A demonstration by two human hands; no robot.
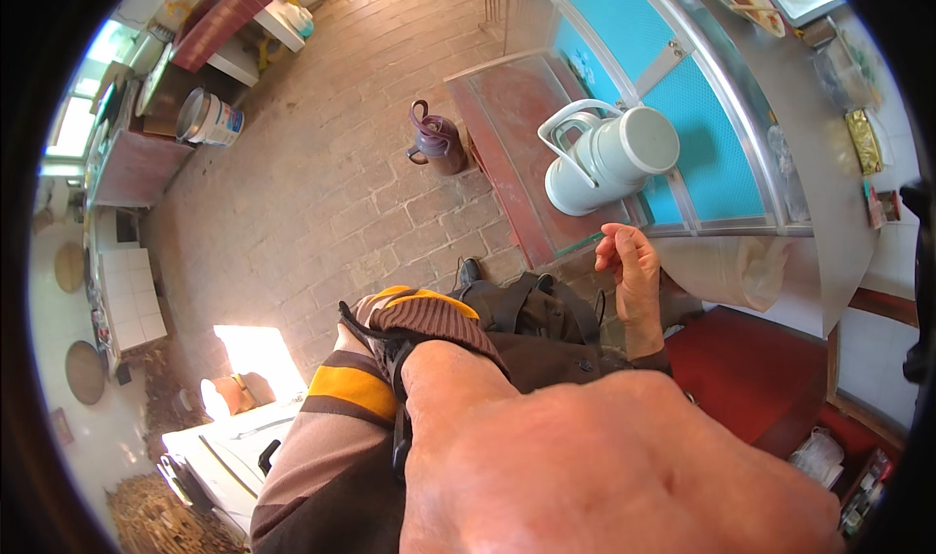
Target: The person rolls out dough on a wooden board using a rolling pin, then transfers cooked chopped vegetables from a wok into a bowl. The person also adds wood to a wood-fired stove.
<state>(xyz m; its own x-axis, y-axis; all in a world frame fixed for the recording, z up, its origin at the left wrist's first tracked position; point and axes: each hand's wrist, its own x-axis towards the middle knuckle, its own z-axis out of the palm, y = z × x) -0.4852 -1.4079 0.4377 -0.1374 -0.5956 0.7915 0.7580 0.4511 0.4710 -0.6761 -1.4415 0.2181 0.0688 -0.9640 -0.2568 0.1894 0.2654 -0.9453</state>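
My left hand (pixel 599 466) looms large at the bottom, close to the camera, with a dark band at its wrist; its fingers are hidden. Smaller and further down, my right hand (pixel 632 283) has loosely curled fingers and no visible object in it. Just beyond its fingertips, a pale green thermos jug (pixel 610 159) with a looped handle stands on a low reddish-brown table (pixel 504 108) with a glass top. A purple-brown thermos jug (pixel 442 144) stands on the brick floor, left of that table.
A cabinet with blue panels (pixel 720 137) and metal framing borders the table at right. A red surface (pixel 746 371) lies below it. A metal bucket (pixel 212 119) is beside furniture at upper left. A white appliance or cabinet (pixel 227 459) stands at lower left, near a woodpile (pixel 164 514).
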